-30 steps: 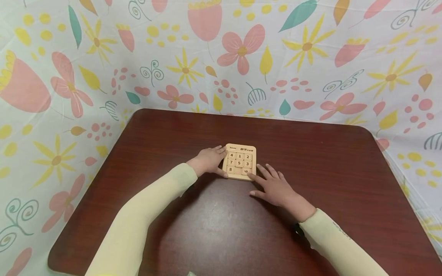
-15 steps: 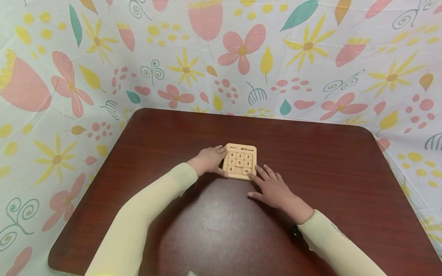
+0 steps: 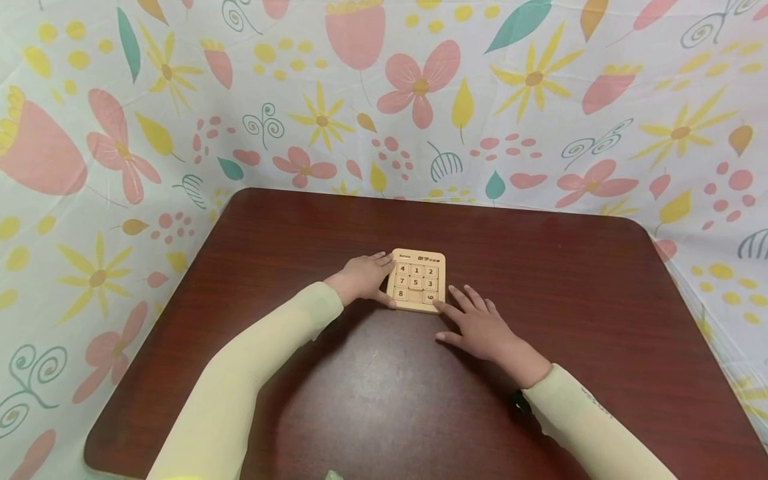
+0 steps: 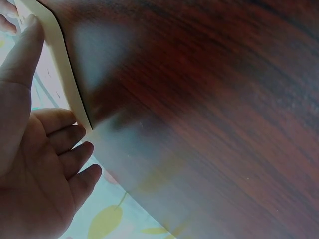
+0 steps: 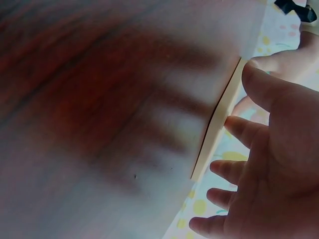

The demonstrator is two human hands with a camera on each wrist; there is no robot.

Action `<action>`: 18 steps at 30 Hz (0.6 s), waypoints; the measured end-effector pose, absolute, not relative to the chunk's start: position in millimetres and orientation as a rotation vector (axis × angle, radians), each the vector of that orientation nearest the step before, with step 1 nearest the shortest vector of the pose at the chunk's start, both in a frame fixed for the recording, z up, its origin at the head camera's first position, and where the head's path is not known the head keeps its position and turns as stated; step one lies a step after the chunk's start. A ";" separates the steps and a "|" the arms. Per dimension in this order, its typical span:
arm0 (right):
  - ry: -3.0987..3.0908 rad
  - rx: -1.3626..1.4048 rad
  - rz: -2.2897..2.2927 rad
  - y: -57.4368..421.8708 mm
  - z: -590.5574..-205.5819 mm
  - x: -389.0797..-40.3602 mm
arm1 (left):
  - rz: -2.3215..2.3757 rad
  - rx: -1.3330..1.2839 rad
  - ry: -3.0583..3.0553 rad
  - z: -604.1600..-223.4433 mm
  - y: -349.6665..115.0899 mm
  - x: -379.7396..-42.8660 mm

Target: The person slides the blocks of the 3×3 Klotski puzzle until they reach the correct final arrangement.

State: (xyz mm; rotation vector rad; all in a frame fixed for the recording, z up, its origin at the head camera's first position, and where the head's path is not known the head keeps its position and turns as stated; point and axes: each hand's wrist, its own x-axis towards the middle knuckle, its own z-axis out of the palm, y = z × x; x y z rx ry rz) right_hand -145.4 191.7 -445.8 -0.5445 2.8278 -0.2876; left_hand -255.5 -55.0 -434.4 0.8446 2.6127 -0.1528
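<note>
A wooden sliding number puzzle [image 3: 413, 307] lies flat on the dark table. Its rows read 4 1 2, then 7 5 3, then 8, a vacant slot and a 6 tile [image 3: 430, 296] turned on its side. My left hand [image 3: 363, 277] holds the puzzle's left edge, thumb at the near corner and fingers at the far one. In the left wrist view that thumb [image 4: 25, 55] lies against the pale board edge [image 4: 62, 64]. My right hand [image 3: 485, 332] is spread, its index fingertip at the 6 tile's lower right corner. Its other fingers [image 5: 227, 172] extend beside the board edge [image 5: 219, 124].
The reddish-brown table [image 3: 570, 280] has rounded corners and stretches around the puzzle on all sides. A flower-printed cloth [image 3: 372, 100] hangs behind it and along the sides. A small pale object [image 3: 333, 475] shows at the bottom edge of the head view.
My right hand has shifted slightly right, its index fingertip now closer to the puzzle's right rim. The 6 tile sits slightly further right in its row. My left hand stays put.
</note>
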 end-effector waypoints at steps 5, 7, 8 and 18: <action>2.832 -0.547 -0.296 192.4 -446.4 -145.3 | -0.158 0.855 2.623 -434.6 -55.5 -255.0; 2.831 -0.546 -0.304 192.7 -446.7 -145.4 | -0.164 0.857 2.624 -435.1 -55.4 -255.3; 2.831 -0.546 -0.309 193.0 -446.9 -145.6 | -0.163 0.856 2.624 -435.2 -55.4 -255.5; 2.833 -0.560 -0.335 196.6 -448.2 -149.0 | -0.174 0.845 2.614 -436.3 -54.4 -256.5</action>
